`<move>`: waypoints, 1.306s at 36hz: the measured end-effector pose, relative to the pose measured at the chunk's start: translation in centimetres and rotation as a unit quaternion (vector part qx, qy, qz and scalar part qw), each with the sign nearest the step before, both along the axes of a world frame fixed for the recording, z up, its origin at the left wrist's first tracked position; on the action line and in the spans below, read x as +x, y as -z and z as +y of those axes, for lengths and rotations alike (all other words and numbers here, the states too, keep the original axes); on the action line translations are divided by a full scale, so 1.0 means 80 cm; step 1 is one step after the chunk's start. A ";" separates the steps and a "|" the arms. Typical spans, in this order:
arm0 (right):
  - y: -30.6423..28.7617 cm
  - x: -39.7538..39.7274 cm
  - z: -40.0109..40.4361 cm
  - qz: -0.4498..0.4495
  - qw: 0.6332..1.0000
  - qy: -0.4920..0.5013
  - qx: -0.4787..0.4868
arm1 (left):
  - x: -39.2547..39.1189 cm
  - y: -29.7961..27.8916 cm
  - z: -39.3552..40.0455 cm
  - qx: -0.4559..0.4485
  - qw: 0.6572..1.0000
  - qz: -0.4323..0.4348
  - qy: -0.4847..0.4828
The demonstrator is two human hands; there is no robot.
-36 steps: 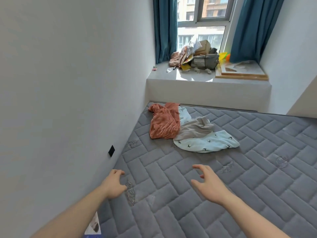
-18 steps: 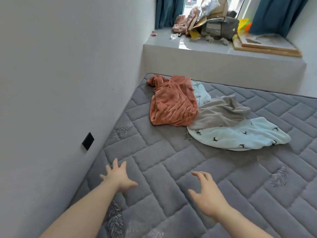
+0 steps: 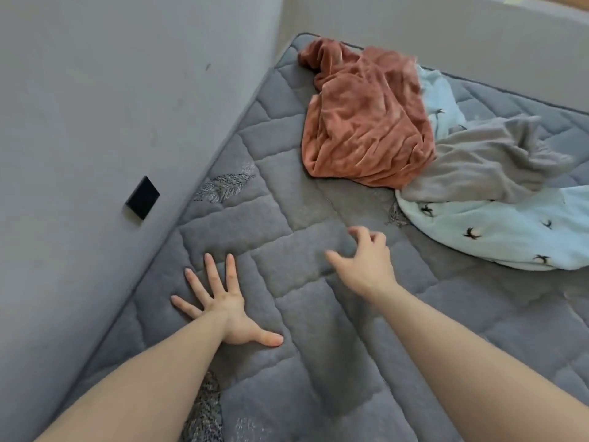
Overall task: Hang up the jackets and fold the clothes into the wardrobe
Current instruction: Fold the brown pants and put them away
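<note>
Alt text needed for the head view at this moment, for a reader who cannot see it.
A person's left hand presses flat on a grey quilted mattress while the right hand reaches, fingers loosely curled and empty, toward a heap of clothes: rust-orange, grey and pale blue bird-print.

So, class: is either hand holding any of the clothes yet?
No: the left hand lies flat on the mattress, and the right hand holds nothing.
</note>
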State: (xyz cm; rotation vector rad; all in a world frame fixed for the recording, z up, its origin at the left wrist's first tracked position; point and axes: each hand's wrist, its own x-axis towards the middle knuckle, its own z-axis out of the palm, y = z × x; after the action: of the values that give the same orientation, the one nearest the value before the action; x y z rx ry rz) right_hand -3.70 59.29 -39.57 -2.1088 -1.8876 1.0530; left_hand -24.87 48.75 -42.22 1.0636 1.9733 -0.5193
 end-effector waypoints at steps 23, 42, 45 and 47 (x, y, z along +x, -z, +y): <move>0.016 -0.073 0.174 -0.135 0.975 -0.047 0.172 | -0.004 0.012 0.002 0.014 1.000 -0.009 0.000; -0.039 0.088 -0.276 0.126 0.985 -0.061 -0.099 | 0.013 -0.001 -0.091 0.242 0.970 0.024 0.002; -0.093 0.110 -0.327 0.106 0.983 -0.080 -0.126 | 0.023 -0.042 -0.140 0.193 0.980 -0.038 0.038; -0.134 0.122 -0.355 0.094 0.987 -0.072 -0.106 | 0.035 -0.084 -0.186 0.196 0.974 -0.110 0.027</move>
State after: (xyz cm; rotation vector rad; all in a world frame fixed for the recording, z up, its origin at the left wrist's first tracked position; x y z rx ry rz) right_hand 6.06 30.93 -28.82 -1.9155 -1.9339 1.4872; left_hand -22.08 33.90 -35.50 1.3569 1.8932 -0.0300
